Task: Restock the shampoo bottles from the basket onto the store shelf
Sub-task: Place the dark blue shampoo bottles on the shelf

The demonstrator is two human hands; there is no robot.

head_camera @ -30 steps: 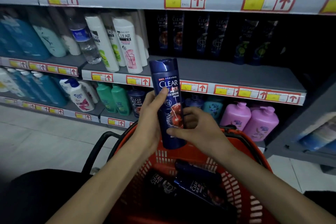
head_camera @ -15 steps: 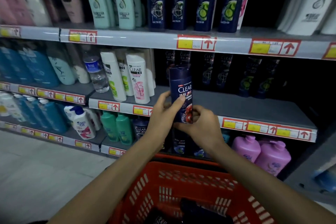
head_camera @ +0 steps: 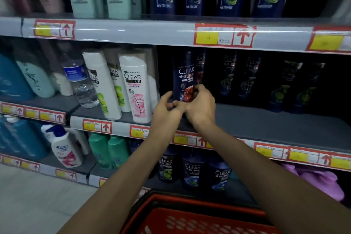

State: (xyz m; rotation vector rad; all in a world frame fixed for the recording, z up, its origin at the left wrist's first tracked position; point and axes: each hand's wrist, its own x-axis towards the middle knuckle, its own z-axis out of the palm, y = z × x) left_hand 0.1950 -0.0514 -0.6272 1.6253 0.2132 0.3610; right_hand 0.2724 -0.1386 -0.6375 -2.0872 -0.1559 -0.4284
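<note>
Head view: your right hand point(head_camera: 200, 105) grips low on the dark bottle point(head_camera: 185, 77), upright straight ahead at the shelf point(head_camera: 266, 119), while your left hand point(head_camera: 164, 107) sits alongside, loosely curled and empty.

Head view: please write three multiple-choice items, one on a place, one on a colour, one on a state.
1. Where is the dark blue bottle? A on the top shelf B at the middle shelf, right of the white bottles C on the floor
2. What colour is the basket? A green B yellow C red
3. Which hand grips the bottle? A left B right C neither
1 B: it is upright beside the white bottles. 2 C: its rim is red. 3 B: the right hand curls round its lower part; the left hand does not hold it.
</note>
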